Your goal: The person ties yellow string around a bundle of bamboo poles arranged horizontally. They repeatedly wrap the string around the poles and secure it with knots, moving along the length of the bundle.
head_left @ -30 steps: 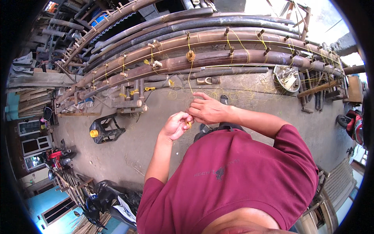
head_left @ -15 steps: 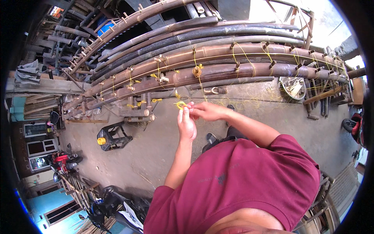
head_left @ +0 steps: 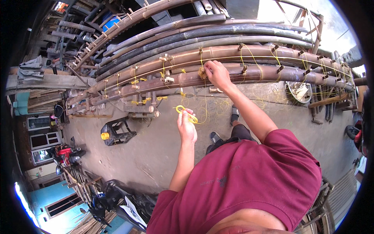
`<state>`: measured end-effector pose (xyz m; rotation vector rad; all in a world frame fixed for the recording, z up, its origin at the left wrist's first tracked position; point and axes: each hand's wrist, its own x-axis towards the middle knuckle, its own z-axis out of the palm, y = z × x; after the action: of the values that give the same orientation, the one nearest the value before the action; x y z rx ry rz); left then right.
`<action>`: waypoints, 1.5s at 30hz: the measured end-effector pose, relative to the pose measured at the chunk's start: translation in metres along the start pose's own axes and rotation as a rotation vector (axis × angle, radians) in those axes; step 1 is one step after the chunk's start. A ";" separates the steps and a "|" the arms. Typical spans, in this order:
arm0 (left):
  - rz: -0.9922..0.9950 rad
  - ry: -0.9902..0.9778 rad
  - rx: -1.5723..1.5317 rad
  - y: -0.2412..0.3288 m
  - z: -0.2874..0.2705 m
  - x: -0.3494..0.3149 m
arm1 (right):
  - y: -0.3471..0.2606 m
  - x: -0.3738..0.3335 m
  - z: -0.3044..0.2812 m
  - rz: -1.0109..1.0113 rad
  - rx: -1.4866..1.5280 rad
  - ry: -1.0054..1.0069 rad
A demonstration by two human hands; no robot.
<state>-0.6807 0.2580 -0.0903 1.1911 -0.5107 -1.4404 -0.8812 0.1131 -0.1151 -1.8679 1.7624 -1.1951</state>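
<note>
My left hand (head_left: 187, 128) is closed on a looped hank of yellow cord (head_left: 191, 118), held in front of me over the floor. Farther off, my right hand (head_left: 219, 76) reaches to the nearer bamboo pole (head_left: 187, 79). Its fingers are pinched together against a tan ring-shaped bundle (head_left: 201, 72) on that pole; what lies between them is hidden. Thin yellow line hangs from near the bundle toward my left hand. Behind runs a second bamboo pole (head_left: 222, 51) with pegs, and yellow cord is strung along and across both poles.
A black stool (head_left: 117, 132) with a yellow round piece stands at left. Short bamboo lengths (head_left: 144, 114) lie below the poles. A basin of wood pieces (head_left: 299, 91) is at right, beside tangled line on the floor. Motorbikes (head_left: 67, 155) stand at left and lower left.
My right hand has left my left hand and moved up and away to the bundle on the nearer pole. The left hand keeps the yellow cord, whose loops now hang wider.
</note>
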 end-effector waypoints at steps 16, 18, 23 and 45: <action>-0.056 -0.065 0.015 -0.012 0.004 0.000 | -0.018 -0.042 -0.018 -0.229 -0.035 -0.141; -0.078 -0.093 0.029 -0.014 0.007 0.000 | -0.029 -0.062 -0.015 -0.236 0.047 -0.116; -0.030 -0.190 -0.086 -0.028 0.006 0.004 | -0.066 -0.110 -0.011 0.026 0.284 -0.276; 0.060 -0.525 0.362 0.027 0.009 -0.041 | -0.113 -0.090 -0.079 0.689 1.322 -0.685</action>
<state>-0.6823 0.2856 -0.0489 1.0512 -1.2000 -1.6546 -0.8534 0.2438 -0.0191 -0.6254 0.6995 -0.8569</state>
